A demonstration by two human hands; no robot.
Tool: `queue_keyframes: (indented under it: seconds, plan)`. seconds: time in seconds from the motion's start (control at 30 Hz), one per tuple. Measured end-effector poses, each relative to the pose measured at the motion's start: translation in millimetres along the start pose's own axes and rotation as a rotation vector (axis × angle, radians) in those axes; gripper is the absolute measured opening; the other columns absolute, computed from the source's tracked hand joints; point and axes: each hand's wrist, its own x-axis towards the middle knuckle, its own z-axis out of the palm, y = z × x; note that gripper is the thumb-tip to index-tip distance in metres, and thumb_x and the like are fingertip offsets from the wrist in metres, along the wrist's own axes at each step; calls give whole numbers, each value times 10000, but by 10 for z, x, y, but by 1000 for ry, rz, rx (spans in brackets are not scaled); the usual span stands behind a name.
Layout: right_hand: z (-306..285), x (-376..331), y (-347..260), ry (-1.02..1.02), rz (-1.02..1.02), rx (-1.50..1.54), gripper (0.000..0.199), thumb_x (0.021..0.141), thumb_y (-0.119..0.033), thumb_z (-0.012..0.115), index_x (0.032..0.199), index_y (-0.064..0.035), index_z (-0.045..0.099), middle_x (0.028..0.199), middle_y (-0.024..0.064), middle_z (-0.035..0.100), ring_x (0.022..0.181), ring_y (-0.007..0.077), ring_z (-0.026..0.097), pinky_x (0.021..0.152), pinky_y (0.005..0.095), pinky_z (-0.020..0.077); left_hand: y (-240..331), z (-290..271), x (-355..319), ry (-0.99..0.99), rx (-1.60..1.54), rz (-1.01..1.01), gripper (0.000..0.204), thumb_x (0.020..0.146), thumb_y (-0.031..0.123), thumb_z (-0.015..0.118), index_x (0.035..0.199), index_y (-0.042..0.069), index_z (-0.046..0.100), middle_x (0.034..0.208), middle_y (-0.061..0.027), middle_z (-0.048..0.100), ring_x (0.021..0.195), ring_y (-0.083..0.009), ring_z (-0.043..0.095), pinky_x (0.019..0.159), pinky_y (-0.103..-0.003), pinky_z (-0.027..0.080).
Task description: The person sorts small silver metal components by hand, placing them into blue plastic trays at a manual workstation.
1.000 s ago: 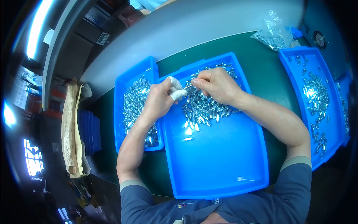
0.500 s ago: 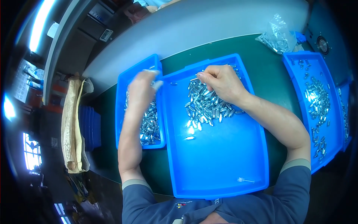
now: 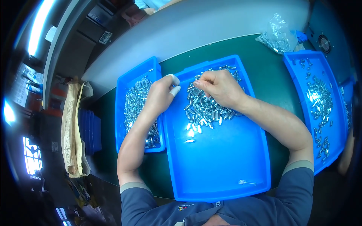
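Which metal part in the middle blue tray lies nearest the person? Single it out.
The lone silver part in the middle blue tray, set apart from the heap; the others there lie farther away, mostly bunched.

Table [image 3: 264,67]: spans mid-frame, beneath the trays.
Middle tray [image 3: 215,162]: centre, right of the left tray [image 3: 118,116].
Heap of parts [image 3: 209,113]: in the middle tray's upper half; one loose part [image 3: 190,141] below it.
Left heap [image 3: 137,96]: inside the left tray.
Right tray [image 3: 299,75]: right side of the frame, scattered parts [image 3: 320,98] inside.
Bag [image 3: 279,35]: upper right, just above the right tray.
Left hand [image 3: 161,92]: over the rims between left and middle trays.
Right hand [image 3: 221,87]: over the heap of parts.
Partition [image 3: 188,34]: top, behind the table.
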Motion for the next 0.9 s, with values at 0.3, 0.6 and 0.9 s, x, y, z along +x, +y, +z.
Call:
queue_keyframes:
  seconds: [0.3,0.6,0.9]
  plan:
    - [0,8,-14,-53,31,-56,340,987,-284,660,801,-5,716,620,87,659,557,176,628,550,354,468,37,22,-36,-26,-979,-319,167,981,81,679,1137,39,725,1040,-67,739,903,-136,703,828,-284,575]
    - [-16,9,-6,50,26,0,312,1003,-265,647,852,-3,722,624,54,649,569,129,599,540,319,454,34,37,-51,-17,-1104,-332,174,966,88,703,1136,51,689,1016,-77,736,885,-152,719,785,-272,586]
    - [-26,-8,-40,80,31,46,292,1009,-268,653,904,-7,731,635,27,644,584,82,571,538,288,439,18,45,-60,-18,-1128,-345,174,961,92,711,1128,52,686,1007,-81,738,866,-152,721,766,-265,587]
